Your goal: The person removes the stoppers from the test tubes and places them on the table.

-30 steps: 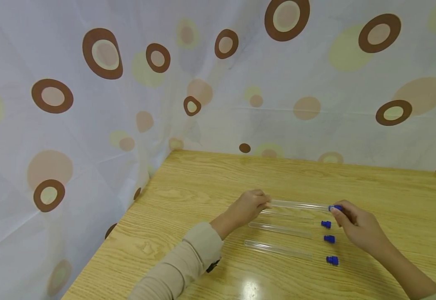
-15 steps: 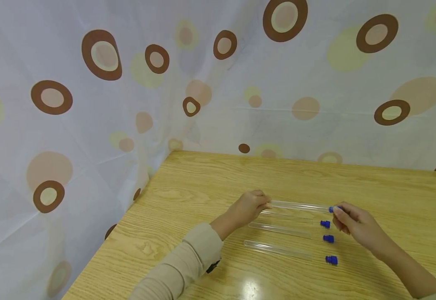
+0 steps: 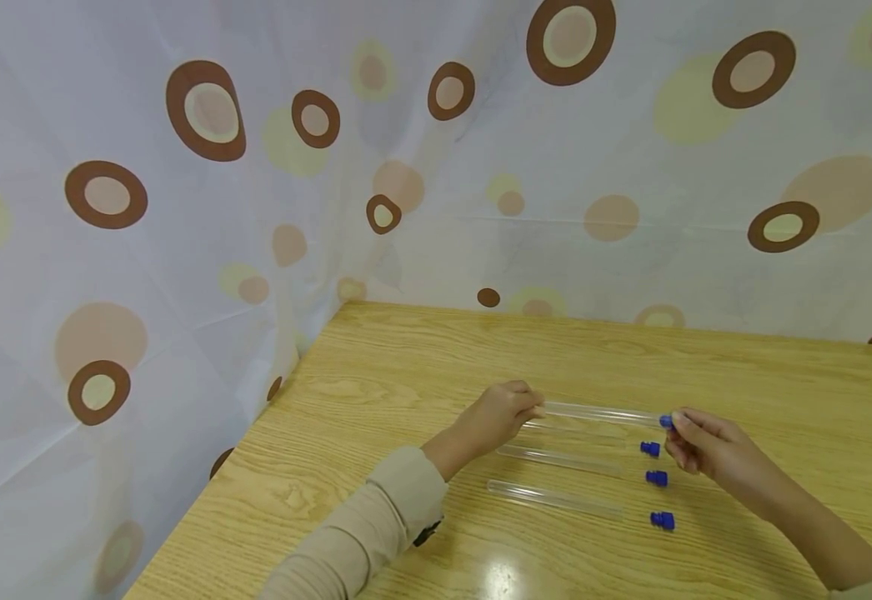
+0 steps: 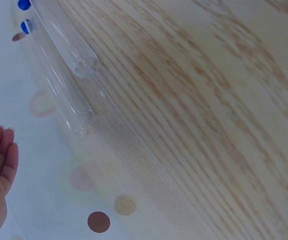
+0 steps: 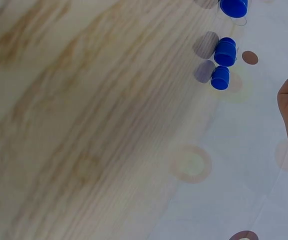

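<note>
In the head view, my left hand (image 3: 498,417) pinches the left end of a clear test tube (image 3: 601,413), held level above the table. At the tube's right end, my right hand (image 3: 721,450) pinches a blue cap (image 3: 666,422) between thumb and fingers. How deep the cap sits in the tube is too small to tell. Below the held tube lie three more clear tubes: one far tube (image 3: 582,433), a middle tube (image 3: 562,459) and a near tube (image 3: 556,498). To their right lie a far cap (image 3: 649,449), a middle cap (image 3: 657,478) and a near cap (image 3: 662,521), all blue.
The wooden table (image 3: 406,358) extends to both sides and behind the tubes. A white curtain (image 3: 436,250) with brown and beige circles hangs along its back and left edges. A light glare (image 3: 500,579) shows on the near tabletop.
The fingers of my right hand have shifted slightly right and down on the cap, baring more of its left part. My left hand and the loose tubes and caps stay in place.
</note>
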`<state>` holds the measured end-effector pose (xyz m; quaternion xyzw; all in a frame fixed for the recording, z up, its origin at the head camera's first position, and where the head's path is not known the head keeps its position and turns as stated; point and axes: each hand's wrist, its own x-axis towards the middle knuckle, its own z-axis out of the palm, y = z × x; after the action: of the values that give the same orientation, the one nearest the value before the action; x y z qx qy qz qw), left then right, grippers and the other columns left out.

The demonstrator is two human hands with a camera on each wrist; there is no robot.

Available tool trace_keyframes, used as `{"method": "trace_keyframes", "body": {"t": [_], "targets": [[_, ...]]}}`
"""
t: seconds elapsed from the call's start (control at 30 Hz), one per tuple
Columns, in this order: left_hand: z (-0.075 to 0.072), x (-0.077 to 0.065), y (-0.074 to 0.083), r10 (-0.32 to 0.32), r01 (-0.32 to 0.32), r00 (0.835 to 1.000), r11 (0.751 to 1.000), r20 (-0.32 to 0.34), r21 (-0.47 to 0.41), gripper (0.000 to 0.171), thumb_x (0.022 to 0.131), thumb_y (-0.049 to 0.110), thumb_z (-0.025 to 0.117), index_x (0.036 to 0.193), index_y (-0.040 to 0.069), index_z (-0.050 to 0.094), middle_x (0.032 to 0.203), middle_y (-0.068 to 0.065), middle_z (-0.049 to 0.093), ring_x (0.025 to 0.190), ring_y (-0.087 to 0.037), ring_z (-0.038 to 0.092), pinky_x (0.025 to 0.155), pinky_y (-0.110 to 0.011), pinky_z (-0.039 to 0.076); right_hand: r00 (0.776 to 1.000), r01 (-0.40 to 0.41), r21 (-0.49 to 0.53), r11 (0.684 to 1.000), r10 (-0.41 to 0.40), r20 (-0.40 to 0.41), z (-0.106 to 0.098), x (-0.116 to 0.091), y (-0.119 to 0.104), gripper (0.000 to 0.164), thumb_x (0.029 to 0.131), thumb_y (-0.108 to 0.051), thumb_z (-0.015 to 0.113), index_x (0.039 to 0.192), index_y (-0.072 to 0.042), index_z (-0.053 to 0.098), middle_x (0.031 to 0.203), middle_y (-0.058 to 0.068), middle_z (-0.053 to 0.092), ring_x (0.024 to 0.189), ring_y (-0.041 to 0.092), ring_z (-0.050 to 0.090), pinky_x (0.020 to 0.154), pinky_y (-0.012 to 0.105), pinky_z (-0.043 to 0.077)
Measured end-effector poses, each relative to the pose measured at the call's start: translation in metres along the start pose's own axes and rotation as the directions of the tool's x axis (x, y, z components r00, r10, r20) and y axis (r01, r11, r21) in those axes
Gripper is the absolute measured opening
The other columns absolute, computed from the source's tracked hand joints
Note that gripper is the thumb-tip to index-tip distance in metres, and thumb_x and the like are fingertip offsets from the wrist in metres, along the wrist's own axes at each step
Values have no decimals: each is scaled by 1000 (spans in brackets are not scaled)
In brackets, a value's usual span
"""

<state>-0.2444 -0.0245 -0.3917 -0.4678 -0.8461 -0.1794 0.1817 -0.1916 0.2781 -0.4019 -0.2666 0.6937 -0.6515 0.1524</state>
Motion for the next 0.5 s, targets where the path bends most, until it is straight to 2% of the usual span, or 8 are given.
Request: {"method": "trace_keyframes", "body": {"t": [0.07, 0.13, 0.23, 0.27, 0.37, 0.43, 0.5], "targets": [[-1, 0, 0, -3, 3, 1000, 1000, 3, 1, 16, 88, 9, 61, 100, 0, 67, 90, -9, 67, 83, -15, 66, 74, -8, 50, 1000, -7, 7, 1000, 6, 11, 0, 1, -1, 28, 105, -15, 21, 92, -10, 45, 75, -3, 46, 63, 25, 30, 58, 38, 23], [-2, 0, 0, -8, 8, 1000, 1000, 12, -1, 17, 89, 9, 61, 101, 0, 67, 91, -9, 67, 83, -15, 66, 74, -8, 50, 1000, -15, -40, 999, 15, -14, 1, 1, -3, 28, 105, -16, 22, 90, -9, 45, 74, -3, 45, 62, 25, 30, 57, 39, 23], [-4, 0, 0, -16, 16, 1000, 1000, 25, -2, 18, 89, 9, 60, 102, 0, 67, 91, -9, 67, 83, -15, 67, 74, -7, 50, 996, -3, -219, 976, -18, -91, 6, 2, -6, 27, 104, -17, 24, 88, -6, 43, 71, -1, 44, 60, 23, 34, 53, 37, 27], [-5, 0, 0, -16, 16, 999, 1000, 28, 0, 18, 89, 10, 60, 102, 0, 68, 91, -10, 67, 82, -15, 67, 73, -7, 50, 991, 4, -300, 954, -43, -125, 8, 2, -7, 26, 104, -16, 25, 89, -5, 44, 71, -1, 45, 59, 22, 36, 51, 35, 29], [-7, 1, -1, -21, 21, 999, 1000, 40, -2, 18, 89, 11, 59, 101, 0, 68, 90, -10, 67, 82, -15, 67, 72, -7, 50, 968, 50, -512, 858, -167, -186, 13, 3, -8, 19, 103, -9, 29, 97, 0, 45, 74, -2, 47, 59, 16, 41, 49, 31, 34], [-8, 1, -2, -30, 30, 998, 999, 48, -11, 19, 90, 11, 59, 101, -1, 68, 90, -10, 67, 82, -15, 67, 72, -7, 50, 948, 83, -604, 793, -250, -198, 15, 3, -8, 13, 101, -3, 33, 102, 1, 45, 75, -4, 47, 58, 12, 40, 47, 28, 34], [-8, 1, -3, -45, 47, 997, 998, 58, -29, 19, 90, 11, 59, 102, -1, 68, 91, -10, 67, 83, -16, 66, 73, -8, 50, 930, 100, -661, 743, -306, -203, 17, 3, -7, 10, 99, 0, 36, 102, 0, 46, 75, -7, 46, 57, 9, 39, 45, 25, 33]]}}
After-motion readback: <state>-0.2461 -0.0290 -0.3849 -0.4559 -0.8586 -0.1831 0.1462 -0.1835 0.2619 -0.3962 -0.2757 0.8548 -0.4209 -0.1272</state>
